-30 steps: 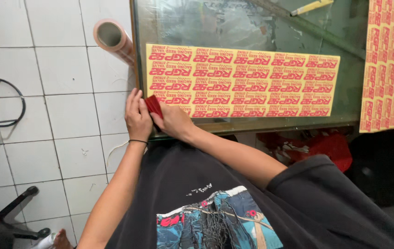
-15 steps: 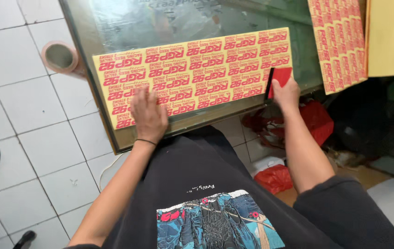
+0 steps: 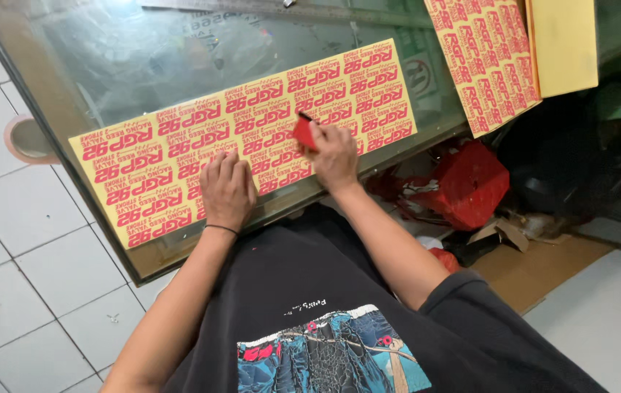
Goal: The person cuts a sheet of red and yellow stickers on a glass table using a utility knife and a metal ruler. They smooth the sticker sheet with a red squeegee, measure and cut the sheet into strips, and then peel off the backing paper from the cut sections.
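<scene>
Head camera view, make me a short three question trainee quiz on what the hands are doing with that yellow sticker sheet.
1. True or false: the left hand lies flat on the yellow rectangular sticker sheet with red print.
2. What does the right hand hold? A) a small red flat card B) a roll of tape C) a metal ruler
3. Fill in: the sheet lies on a ____-topped table.

Key: 1 true; 2 A; 3 glass

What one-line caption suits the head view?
Left hand presses a yellow sticker sheet flat on a glass table while right hand holds a red squeegee.
</scene>
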